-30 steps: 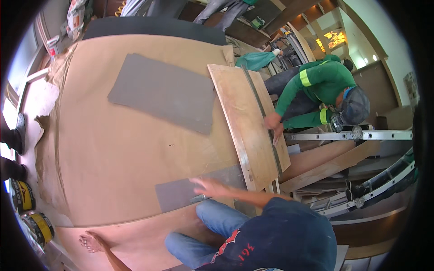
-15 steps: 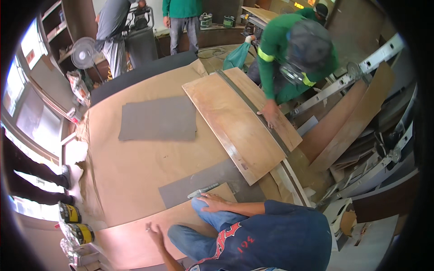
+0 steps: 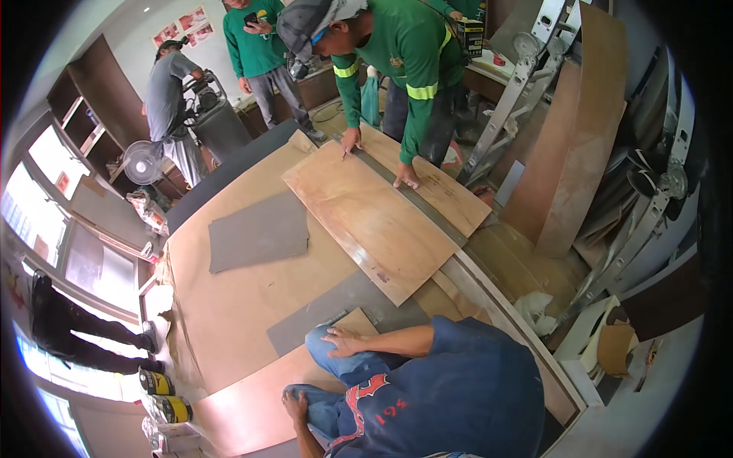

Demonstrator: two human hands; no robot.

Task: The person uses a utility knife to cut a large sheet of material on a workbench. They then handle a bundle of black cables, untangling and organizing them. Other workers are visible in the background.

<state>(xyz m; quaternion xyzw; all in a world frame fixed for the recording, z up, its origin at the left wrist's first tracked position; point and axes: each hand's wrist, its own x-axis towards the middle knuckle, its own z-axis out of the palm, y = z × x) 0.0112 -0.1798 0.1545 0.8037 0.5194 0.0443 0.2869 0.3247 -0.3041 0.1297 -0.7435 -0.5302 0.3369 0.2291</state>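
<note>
My right hand lies flat over my raised right knee in blue jeans, its fingers spread and holding nothing. My left hand rests on the side of my other knee, fingers loosely bent, with nothing seen in them. Beneath my legs is a long pale-brown wood sheet. Just past my right knee, a slim grey object is mostly hidden. A dark grey sheet lies beyond it.
Across the papered surface, a co-worker in green leans over a plywood panel, both hands by a dark straight strip. Another grey sheet lies left. Ladders and boards stand right; cans sit lower left.
My left hand has come down from the air onto my knee; my right hand stays on the other. The view has tilted upward. The co-worker in green now shows two hands at the panel.
</note>
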